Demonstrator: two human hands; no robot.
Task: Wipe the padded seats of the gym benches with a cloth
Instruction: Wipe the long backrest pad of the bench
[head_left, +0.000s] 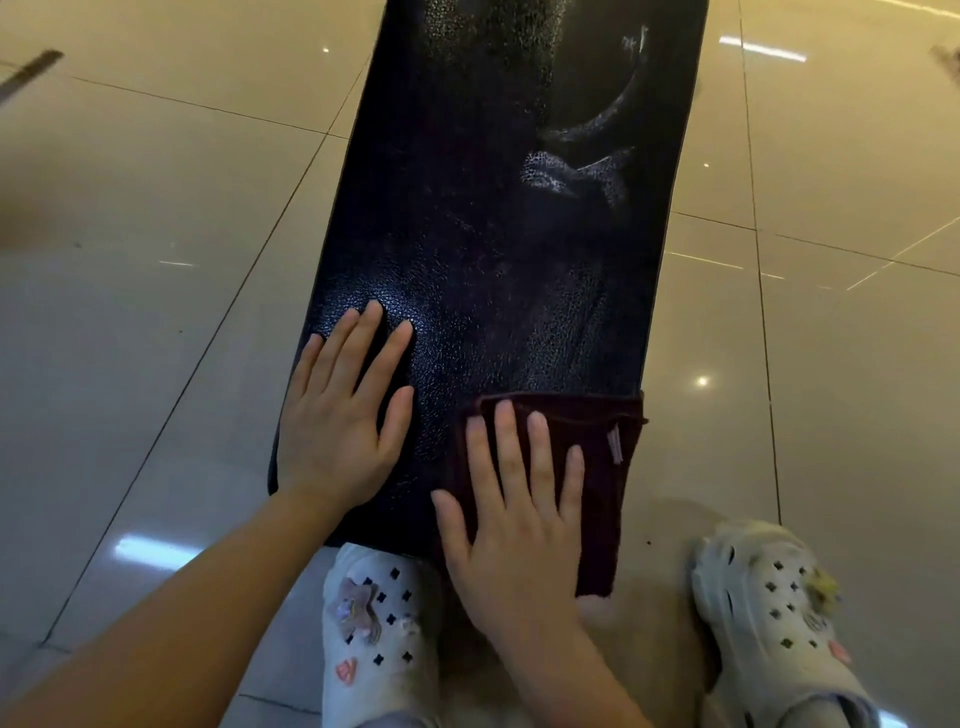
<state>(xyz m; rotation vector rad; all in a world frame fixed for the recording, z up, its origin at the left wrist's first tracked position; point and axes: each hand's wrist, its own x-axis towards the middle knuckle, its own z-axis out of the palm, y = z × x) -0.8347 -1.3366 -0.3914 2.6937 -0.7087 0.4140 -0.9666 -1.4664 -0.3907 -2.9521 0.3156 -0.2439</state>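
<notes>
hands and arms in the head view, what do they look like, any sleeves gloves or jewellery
Both forearms are bare as far as the picture shows, with no sleeve in view. The left hand and the right hand wear no gloves, and no rings, watch or bracelet show on the fingers or wrists. The fingernails are short and look unpainted.

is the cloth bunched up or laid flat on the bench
Laid flat. The dark maroon cloth lies spread on the black padded bench seat under the open right hand, its near end hanging over the edge.
</notes>
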